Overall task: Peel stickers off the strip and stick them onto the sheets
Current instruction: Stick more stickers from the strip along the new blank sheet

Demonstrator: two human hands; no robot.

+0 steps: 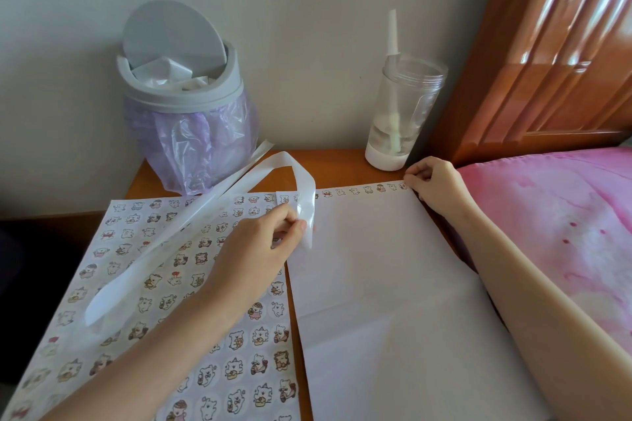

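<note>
Two sheets lie side by side on a wooden table. The left sheet (143, 284) is covered with small cartoon stickers. The right sheet (383, 284) is white and bears a single row of stickers (355, 190) along its far edge. A long glossy white strip (191, 219) loops up from the left sheet and bends down near the seam between the sheets. My left hand (260, 246) pinches the strip's hanging end. My right hand (434, 184) presses its curled fingertips onto the far right corner of the white sheet, at the end of the sticker row.
A grey bin (181, 79) with a purple liner stands at the back left, lid tipped open. A clear bottle (400, 113) with a straw stands at the back. A wooden headboard (547, 44) and pink bedding (554, 232) border the right side.
</note>
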